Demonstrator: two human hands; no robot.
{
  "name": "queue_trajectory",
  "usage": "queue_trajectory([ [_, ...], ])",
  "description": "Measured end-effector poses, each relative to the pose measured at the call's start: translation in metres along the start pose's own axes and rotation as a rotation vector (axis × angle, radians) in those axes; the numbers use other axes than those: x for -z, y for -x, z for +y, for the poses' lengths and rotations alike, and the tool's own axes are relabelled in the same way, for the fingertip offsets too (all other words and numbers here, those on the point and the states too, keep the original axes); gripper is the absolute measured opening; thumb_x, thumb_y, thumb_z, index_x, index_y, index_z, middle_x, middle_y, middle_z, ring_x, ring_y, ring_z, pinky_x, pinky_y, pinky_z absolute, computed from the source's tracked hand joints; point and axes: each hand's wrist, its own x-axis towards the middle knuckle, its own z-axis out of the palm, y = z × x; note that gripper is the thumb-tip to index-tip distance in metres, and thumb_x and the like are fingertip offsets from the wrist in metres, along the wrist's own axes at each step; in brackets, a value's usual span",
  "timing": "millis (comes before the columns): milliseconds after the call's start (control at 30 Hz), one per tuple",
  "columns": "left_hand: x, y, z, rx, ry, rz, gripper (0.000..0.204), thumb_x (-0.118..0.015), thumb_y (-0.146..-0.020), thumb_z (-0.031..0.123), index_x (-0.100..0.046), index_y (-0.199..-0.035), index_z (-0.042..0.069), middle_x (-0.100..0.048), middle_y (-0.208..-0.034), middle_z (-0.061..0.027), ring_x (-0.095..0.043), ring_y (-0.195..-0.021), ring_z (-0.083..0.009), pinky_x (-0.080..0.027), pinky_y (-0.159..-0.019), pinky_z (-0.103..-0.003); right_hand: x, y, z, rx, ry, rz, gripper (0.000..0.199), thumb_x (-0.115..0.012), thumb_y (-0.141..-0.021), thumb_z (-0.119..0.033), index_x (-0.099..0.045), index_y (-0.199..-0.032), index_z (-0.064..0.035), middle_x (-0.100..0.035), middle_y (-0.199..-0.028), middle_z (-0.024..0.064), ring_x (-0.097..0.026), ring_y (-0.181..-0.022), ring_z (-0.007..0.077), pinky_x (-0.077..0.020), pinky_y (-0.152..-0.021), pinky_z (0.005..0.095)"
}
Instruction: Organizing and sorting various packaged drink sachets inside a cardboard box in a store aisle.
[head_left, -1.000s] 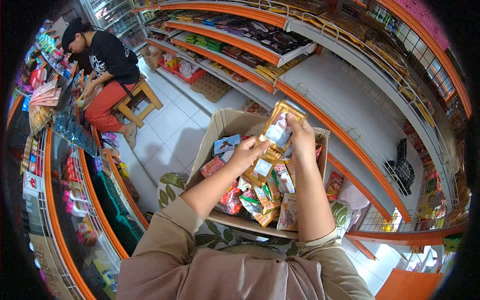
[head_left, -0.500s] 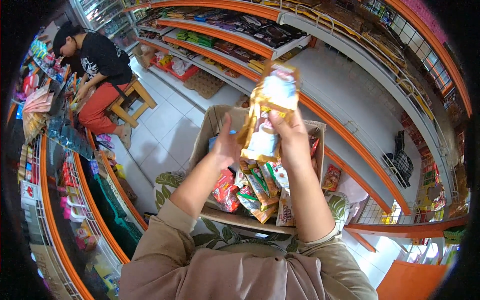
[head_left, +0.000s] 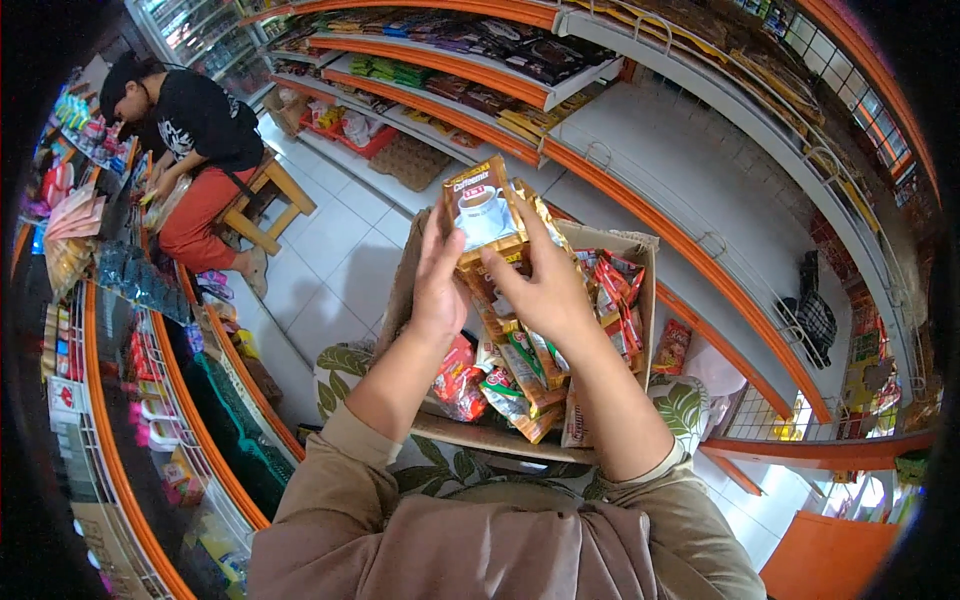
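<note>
Lettering (head_left: 472, 180) on gold sachet (head_left: 486, 206)

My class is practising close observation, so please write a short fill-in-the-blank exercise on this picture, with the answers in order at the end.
1. The left hand and right hand hold gold-brown sachets over an open box made of ____.
2. A co-worker is ____ on a wooden stool.
3. The co-worker's top is mostly ____.
4. The front edges of the shelves are coloured ____.

Missing words: cardboard; sitting; black; orange.
</note>
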Motion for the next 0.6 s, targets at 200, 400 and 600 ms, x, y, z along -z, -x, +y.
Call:
queue_trajectory([
  [200, -0.011, 0.008, 0.004, -0.044, -0.053, 0.049, 0.062, -0.054, -0.091, 0.015, -0.022, -0.143, 0.006, -0.043, -0.135, -0.0094, -0.042, -0.123, -0.0178, -0.031, -0.104, -0.035, 0.010, -0.015, 0.013, 0.267, 0.466, 0.483, 0.041, -0.072, -0.078, -0.027, -0.057, -0.103, 0.0024, -0.057, -0.089, 0.0131, -0.056, -0.082, 0.0223, -0.0453, -0.073, 0.0327],
  [400, -0.006, 0.007, -0.005, 0.030, -0.155, -0.026, 0.064, -0.055, -0.090, 0.015, -0.021, -0.143, 0.002, -0.044, -0.133, -0.0108, -0.042, -0.123, -0.0173, -0.028, -0.105, -0.033, 0.007, -0.017, 0.031, -0.013, -0.090, 0.102, 0.046, -0.069, -0.078, -0.037, -0.061, -0.101, 0.0018, -0.066, -0.091, 0.0199, -0.064, -0.089, 0.0314, -0.0469, -0.078, 0.0388],
  [600, 0.004, 0.004, -0.017, 0.185, -0.270, -0.110, 0.066, -0.055, -0.088, 0.013, -0.019, -0.143, 0.002, -0.045, -0.132, -0.0127, -0.041, -0.123, -0.0201, -0.029, -0.104, -0.037, 0.020, -0.022, 0.048, -0.113, -0.007, 0.111, 0.034, -0.070, -0.078, -0.028, -0.064, -0.097, -0.0002, -0.065, -0.089, 0.0200, -0.063, -0.084, 0.0325, -0.0474, -0.075, 0.0373],
])
